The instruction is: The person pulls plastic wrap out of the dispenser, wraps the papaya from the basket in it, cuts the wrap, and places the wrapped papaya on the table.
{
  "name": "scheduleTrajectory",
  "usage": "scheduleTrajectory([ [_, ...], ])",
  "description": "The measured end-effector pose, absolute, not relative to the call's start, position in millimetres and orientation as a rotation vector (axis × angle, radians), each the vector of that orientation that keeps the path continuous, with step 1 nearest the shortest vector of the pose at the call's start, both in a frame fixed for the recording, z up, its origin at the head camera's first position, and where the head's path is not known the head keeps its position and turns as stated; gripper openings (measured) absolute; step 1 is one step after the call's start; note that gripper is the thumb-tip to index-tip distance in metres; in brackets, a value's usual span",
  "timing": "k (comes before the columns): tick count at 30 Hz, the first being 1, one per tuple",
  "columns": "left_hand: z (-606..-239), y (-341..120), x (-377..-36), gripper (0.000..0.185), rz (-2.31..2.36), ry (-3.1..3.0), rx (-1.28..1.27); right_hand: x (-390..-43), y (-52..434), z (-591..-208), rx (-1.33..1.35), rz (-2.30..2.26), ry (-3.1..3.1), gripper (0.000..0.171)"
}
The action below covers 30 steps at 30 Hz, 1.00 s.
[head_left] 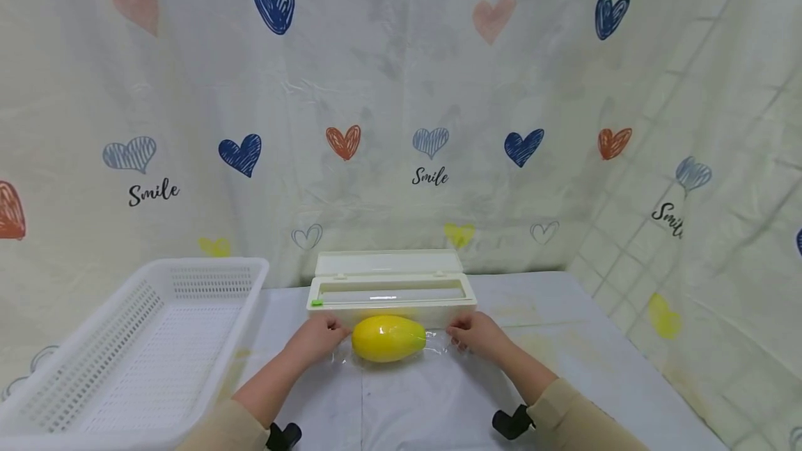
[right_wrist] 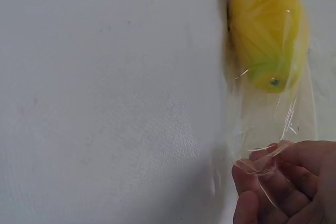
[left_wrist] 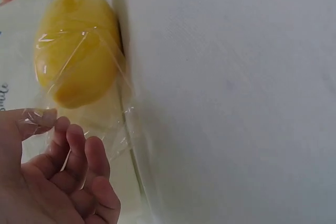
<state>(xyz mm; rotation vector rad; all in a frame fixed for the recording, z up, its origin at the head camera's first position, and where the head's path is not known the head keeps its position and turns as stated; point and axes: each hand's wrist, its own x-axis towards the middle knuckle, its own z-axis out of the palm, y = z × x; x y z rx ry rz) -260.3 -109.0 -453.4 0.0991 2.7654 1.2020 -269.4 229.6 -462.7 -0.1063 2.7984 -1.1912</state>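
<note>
A yellow papaya-shaped fruit [head_left: 388, 339], greenish at its right end, lies wrapped in clear plastic film [head_left: 436, 343] in front of a white film dispenser box. My left hand [head_left: 318, 337] pinches the film at the fruit's left end between thumb and forefinger. On the other side my right hand [head_left: 479, 337] pinches the loose film at the right end. In the left wrist view the film crosses the fruit [left_wrist: 79, 45] in creases and runs to the thumb. The right wrist view shows the film [right_wrist: 262, 166] gathered in the fingers, some way from the fruit's green tip.
The white dispenser box [head_left: 391, 315] stands at the table's back with its lid [head_left: 388, 262] raised and a small green piece [head_left: 317, 303] on its left. A white perforated basket [head_left: 250, 298] sits at the left. Behind the table [head_left: 426, 409] hangs a heart-printed curtain [head_left: 388, 89].
</note>
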Motion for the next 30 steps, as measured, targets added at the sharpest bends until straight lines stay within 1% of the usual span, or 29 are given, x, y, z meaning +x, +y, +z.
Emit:
scheduleTrajectory([
  [4,-456.4,-113.6,-265.4,0.023,1.324,2.682,0.097,-268.1,230.5,-461.6,-0.119,-1.250,2.732,0.012],
  [11,-458.4,-122.4,-264.8,0.024,1.398,2.640,0.019,-265.1,235.1,-457.8,-0.084,-1.330,2.642,0.015],
  [18,-447.1,-125.8,-249.2,0.032,1.155,2.856,-0.038,-262.7,239.4,-451.5,-0.017,-1.353,2.630,0.021],
  [23,-439.8,-130.1,-237.6,0.034,1.035,2.983,-0.036,-263.4,246.4,-449.2,0.034,-1.326,2.735,0.024],
  [27,-431.1,-131.7,-226.4,0.034,0.995,3.093,-0.020,-259.3,250.8,-442.7,-0.009,-1.206,2.946,0.028],
  [30,-422.6,-127.9,-216.8,0.031,1.026,3.174,0.032,-250.4,246.6,-435.0,-0.120,-1.134,3.087,0.029],
])
